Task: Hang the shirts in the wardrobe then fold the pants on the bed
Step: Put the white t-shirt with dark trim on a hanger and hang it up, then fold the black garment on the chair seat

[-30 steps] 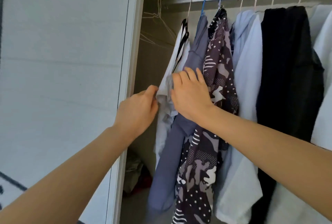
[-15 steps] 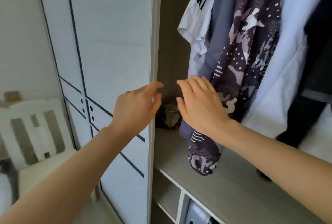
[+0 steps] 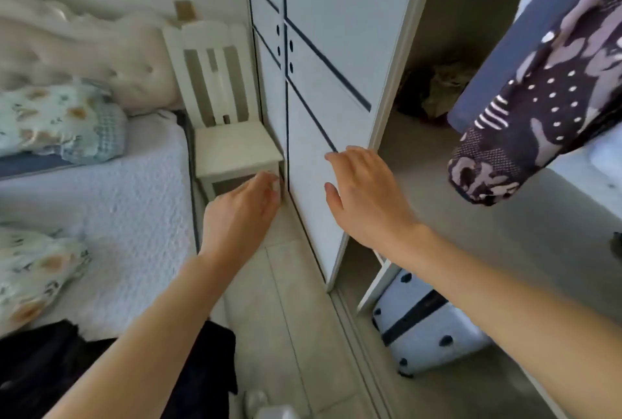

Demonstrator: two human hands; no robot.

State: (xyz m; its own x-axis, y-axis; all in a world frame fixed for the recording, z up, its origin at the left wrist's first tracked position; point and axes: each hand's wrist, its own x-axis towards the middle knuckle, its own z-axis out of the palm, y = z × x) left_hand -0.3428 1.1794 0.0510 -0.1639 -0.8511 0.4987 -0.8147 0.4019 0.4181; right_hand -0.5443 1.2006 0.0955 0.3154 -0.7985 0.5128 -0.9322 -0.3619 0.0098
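We find both hands bare and holding nothing. The left hand [image 3: 242,213] reaches forward with its fingers relaxed and close together, the fingertips lying in view over the front corner of a white chair [image 3: 232,146]. The right hand [image 3: 367,196] is open wide, fingers spread and palm down, in front of the lower part of the wardrobe door [image 3: 323,48]. Whether it touches the door we cannot tell. The two hands are near each other but apart.

At two o'clock from the right hand a patterned shirt [image 3: 525,136] hangs inside the open wardrobe [image 3: 471,15], its hem clear above the shelf [image 3: 471,223]. A plain blue shirt [image 3: 505,48] hangs just beside it, at one o'clock. A crumpled heap of cloth [image 3: 434,92] sits in the back corner of the shelf. At five o'clock, below the shelf, stands a pale blue case [image 3: 427,327] with dark trim.

The chair stands between the wardrobe and the bed [image 3: 134,203], which lies at nine o'clock from the left hand. The bed carries a flowered pillow [image 3: 57,122] and a second pillow [image 3: 30,277]. At seven o'clock a dark garment [image 3: 40,371] lies on the near edge of the bed. Whether it is the pants we cannot tell.
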